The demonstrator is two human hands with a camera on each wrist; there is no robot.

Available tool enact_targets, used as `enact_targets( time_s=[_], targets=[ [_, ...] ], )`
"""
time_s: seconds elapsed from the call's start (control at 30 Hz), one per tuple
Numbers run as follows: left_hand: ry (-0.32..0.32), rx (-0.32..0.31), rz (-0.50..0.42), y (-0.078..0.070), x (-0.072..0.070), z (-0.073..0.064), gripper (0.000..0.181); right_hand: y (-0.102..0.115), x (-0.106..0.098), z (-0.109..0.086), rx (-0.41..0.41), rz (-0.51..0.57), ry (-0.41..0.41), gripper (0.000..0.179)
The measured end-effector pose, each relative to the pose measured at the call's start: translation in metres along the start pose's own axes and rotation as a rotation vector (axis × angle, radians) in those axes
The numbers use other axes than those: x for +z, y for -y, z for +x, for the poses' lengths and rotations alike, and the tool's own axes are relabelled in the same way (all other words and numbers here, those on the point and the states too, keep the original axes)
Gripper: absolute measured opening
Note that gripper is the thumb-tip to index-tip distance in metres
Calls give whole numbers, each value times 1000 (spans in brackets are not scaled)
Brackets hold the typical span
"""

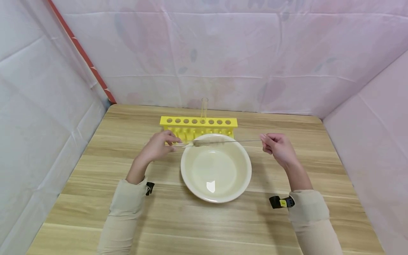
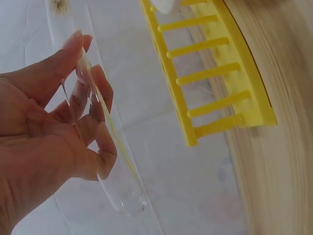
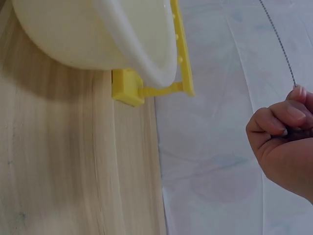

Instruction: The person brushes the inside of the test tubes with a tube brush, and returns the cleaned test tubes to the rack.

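My left hand (image 1: 158, 146) grips a clear glass test tube (image 2: 126, 198) on the left side of the basin, the tube lying nearly level in the head view. In my right hand (image 1: 280, 148) the twisted wire handle of a test tube brush (image 1: 208, 142) is pinched between thumb and finger. The brush spans the basin's far part, its pale brown bristles pointing left at the tube's mouth. Bristles show at the tube's upper end in the left wrist view; how deep they sit I cannot tell. Below both is a cream basin (image 1: 184, 177).
Behind the basin stands a yellow test tube rack (image 1: 164, 122) with a row of holes. One clear test tube (image 1: 204, 106) stands upright in it. All this is on a wooden table (image 1: 127, 219), with pale patterned sheets (image 1: 223, 46) hung round the back and sides.
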State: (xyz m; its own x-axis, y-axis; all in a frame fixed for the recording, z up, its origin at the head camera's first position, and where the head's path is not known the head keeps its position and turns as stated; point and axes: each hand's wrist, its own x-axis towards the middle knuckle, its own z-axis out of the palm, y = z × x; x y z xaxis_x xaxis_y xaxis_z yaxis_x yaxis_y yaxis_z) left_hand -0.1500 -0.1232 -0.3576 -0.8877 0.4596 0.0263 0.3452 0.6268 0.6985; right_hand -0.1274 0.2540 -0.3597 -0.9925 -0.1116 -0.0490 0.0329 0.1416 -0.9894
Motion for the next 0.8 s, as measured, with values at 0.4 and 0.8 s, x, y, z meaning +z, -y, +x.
enact_targets(
  time_s=[0.4,0.8],
  targets=[
    [-25,-28,52,3,3,-4,25,-10,-17,-1,183,322,111,46],
    [-57,-148,71,16,-6,-16,24,-23,-52,-16,154,607,236,47]
  ],
)
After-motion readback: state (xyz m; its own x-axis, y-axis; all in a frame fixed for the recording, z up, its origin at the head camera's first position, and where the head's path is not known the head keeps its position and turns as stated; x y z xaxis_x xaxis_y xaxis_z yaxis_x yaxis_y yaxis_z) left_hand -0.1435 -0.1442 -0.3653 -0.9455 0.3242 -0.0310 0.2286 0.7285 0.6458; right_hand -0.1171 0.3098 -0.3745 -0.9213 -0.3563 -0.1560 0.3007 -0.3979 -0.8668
